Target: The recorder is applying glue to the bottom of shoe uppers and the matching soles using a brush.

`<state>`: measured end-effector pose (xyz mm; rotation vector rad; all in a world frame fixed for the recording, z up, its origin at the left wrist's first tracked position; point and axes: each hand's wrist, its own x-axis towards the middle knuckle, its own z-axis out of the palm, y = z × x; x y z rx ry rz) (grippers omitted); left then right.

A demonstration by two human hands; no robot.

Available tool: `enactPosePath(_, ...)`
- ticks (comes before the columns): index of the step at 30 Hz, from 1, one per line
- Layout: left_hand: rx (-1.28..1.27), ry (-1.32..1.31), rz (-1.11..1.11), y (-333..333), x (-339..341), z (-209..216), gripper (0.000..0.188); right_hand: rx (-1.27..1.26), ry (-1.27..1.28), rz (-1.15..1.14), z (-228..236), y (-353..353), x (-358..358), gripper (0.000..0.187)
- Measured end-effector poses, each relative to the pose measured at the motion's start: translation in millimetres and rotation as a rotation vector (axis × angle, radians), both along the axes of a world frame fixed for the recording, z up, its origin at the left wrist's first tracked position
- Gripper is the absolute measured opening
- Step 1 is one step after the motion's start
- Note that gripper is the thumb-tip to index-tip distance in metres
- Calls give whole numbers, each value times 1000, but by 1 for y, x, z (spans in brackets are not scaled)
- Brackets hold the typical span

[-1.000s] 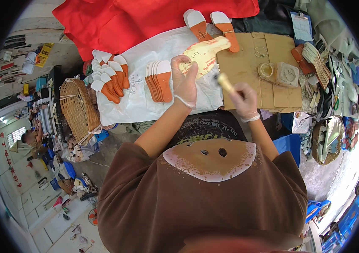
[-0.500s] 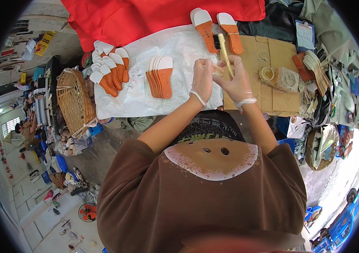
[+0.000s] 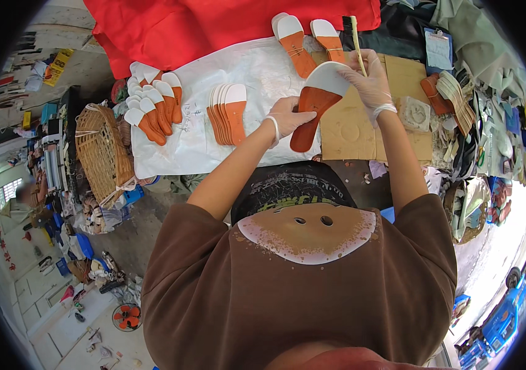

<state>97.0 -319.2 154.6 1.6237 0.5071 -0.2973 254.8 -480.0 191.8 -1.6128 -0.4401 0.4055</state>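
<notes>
A brown-and-white shoe insole [image 3: 318,102] is held up in front of me, its white toe end toward the upper right and its brown heel end down. My left hand [image 3: 285,117], in a clear glove, pinches its left edge near the middle. My right hand [image 3: 366,79], also gloved, grips a toothbrush-like brush [image 3: 356,46] with a pale handle and dark bristles pointing up. Fingers of that same hand touch the insole's white end. On the white sheet left of my hands stands a fanned stack of similar insoles [image 3: 228,114].
More insoles lie in a pile [image 3: 155,105] at left and in two banded bundles [image 3: 297,46] at the back. Cardboard [image 3: 352,132] covers the table's right part, with a whitish block-like container [image 3: 413,114] on it. A wicker basket [image 3: 99,145] stands left. Red cloth [image 3: 226,28] covers the back.
My hands have moved apart, the right one up and to the right with the brush. Between them the insole now shows its broad face.
</notes>
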Motion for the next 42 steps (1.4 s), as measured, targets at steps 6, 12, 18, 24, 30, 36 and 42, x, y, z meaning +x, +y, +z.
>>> enactPosePath(6, -408, 68, 110, 8, -2, 5, 32, -419, -536, -31, -10, -28, 7, 33)
enactPosePath(12, -470, 84, 65, 7, -5, 17, 31, -571, -885, 221, -15, -33, -12, 27)
enactPosePath(18, -450, 133, 53, 18, -6, 11, 31, -617, -788, 172, -5, -41, -12, 25)
enactPosePath(24, -460, 129, 57, 24, -6, 17, 29, -805, -672, -19, -25, -54, 23, 27)
enactPosePath(30, -537, 169, 47, 28, -6, 28, 29, -614, -699, 233, -26, -68, -8, 22)
enactPosePath(36, -576, 212, 29, 36, -2, 25, 30, -524, -548, 184, -13, -74, -10, 24)
enactPosePath(42, -521, 224, -47, 34, 0, 26, 31, -728, -727, 107, -22, -61, 14, 22)
